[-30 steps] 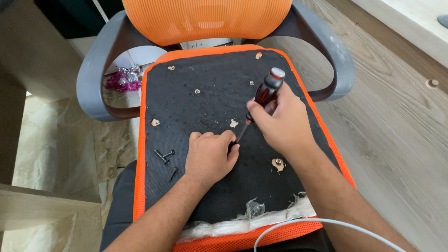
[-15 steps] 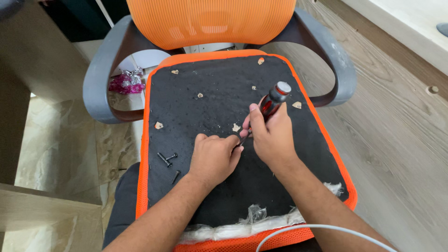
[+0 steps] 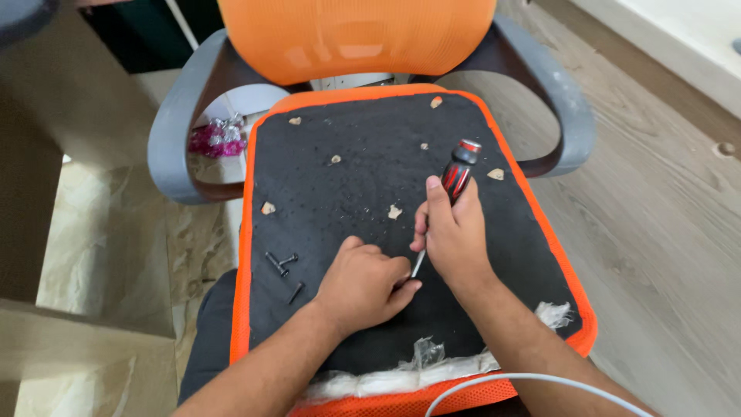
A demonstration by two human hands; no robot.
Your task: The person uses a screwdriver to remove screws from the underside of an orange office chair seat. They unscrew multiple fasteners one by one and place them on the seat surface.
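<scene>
A seat pad lies upside down, its black underside (image 3: 347, 185) facing up with an orange mesh rim (image 3: 245, 255). My right hand (image 3: 455, 239) grips a red and black screwdriver (image 3: 460, 174), held steeply with the blade pointing down at the pad. My left hand (image 3: 367, 287) rests on the black fabric, its thumb and fingers pinched around the blade's tip. Whatever sits under the tip is hidden. A pair of black screws (image 3: 279, 262) and a single black screw (image 3: 296, 292) lie loose to the left of my left hand.
The pad rests on an orange mesh chair (image 3: 355, 35) with grey armrests (image 3: 174, 139). Several torn holes (image 3: 394, 211) dot the fabric. White padding (image 3: 386, 380) shows at the near edge, and a white cable (image 3: 525, 378) crosses below it. Pink foil (image 3: 216, 137) lies on the floor.
Both hands have slid toward the pad's near edge. The screwdriver now stands steeper, and my right hand covers the hole seen earlier beside it.
</scene>
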